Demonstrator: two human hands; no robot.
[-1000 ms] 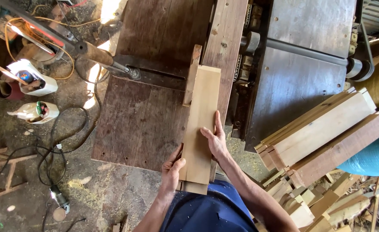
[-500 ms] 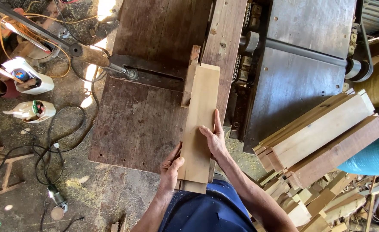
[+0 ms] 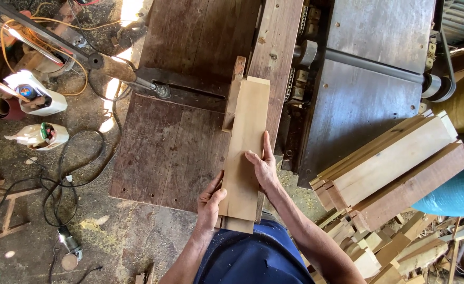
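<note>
A pale wooden board [image 3: 246, 142] lies lengthwise on a dark, worn saw table [image 3: 179, 131], its right edge against a long wooden fence [image 3: 276, 47]. My left hand [image 3: 210, 204] grips the board's near left edge, thumb on top. My right hand [image 3: 263, 165] presses flat on the board's right side, fingers pointing away from me. A narrow reddish strip [image 3: 233, 94] lies along the board's left edge at the far end, beside a dark slot [image 3: 190, 90] in the table.
A stack of cut planks [image 3: 390, 163] rests at the right, with offcuts [image 3: 379, 247] piled below it. A grey metal machine bed [image 3: 363, 89] stands beyond the fence. Cables [image 3: 68, 173], white bags [image 3: 37, 134] and a power tool [image 3: 70, 252] lie on the dusty floor at left.
The board has slid a little further away from me along the fence, with both hands still on it.
</note>
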